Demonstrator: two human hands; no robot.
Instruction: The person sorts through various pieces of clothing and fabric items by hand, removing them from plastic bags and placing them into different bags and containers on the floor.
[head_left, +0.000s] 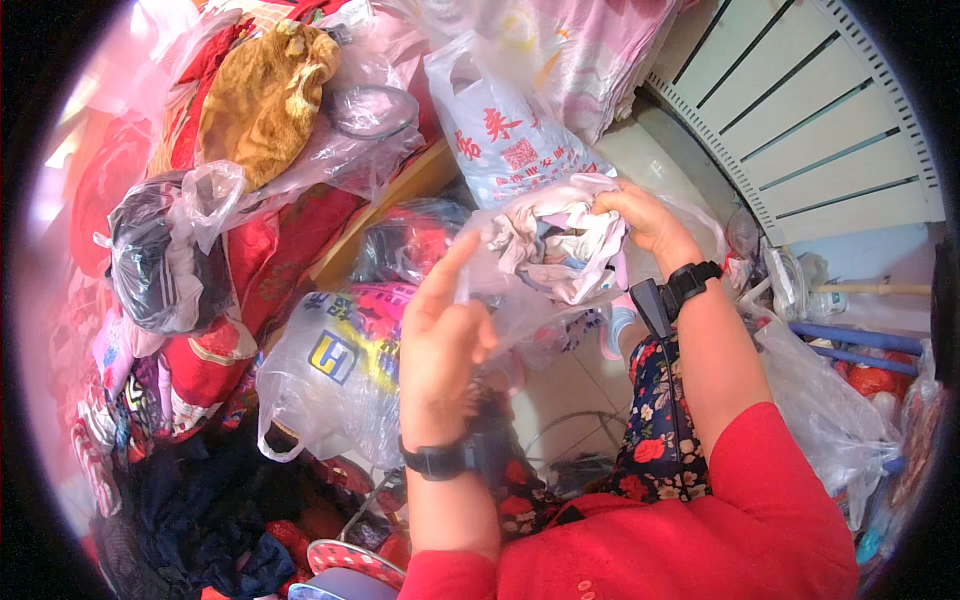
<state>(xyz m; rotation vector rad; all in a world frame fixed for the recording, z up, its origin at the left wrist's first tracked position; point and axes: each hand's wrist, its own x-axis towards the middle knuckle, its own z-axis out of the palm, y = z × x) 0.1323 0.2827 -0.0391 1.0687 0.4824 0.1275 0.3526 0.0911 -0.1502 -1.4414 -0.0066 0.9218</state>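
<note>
In front of me is a clear plastic bag (535,315) with crumpled pale pink and white cloth (570,250) in its mouth. My right hand (645,220) pinches the far right side of this bundle at the rim. At the bag's left edge is my left hand (440,345), its index finger stretched along the film and its thumb apart. Motion smears its other fingers, which look loosely bent. Just beyond the bundle stands a white carrier bag (515,140) with red print. Left of my left wrist sits a stuffed white plastic bag (325,365) with a blue-and-yellow square.
A tied bag of dark cloth (155,265) and a brown fuzzy cloth (265,100) lie on red bedding at the left. Dark clothes (200,510) are heaped at lower left. A slatted white panel (800,110) stands at upper right, with blue poles (860,340) below it.
</note>
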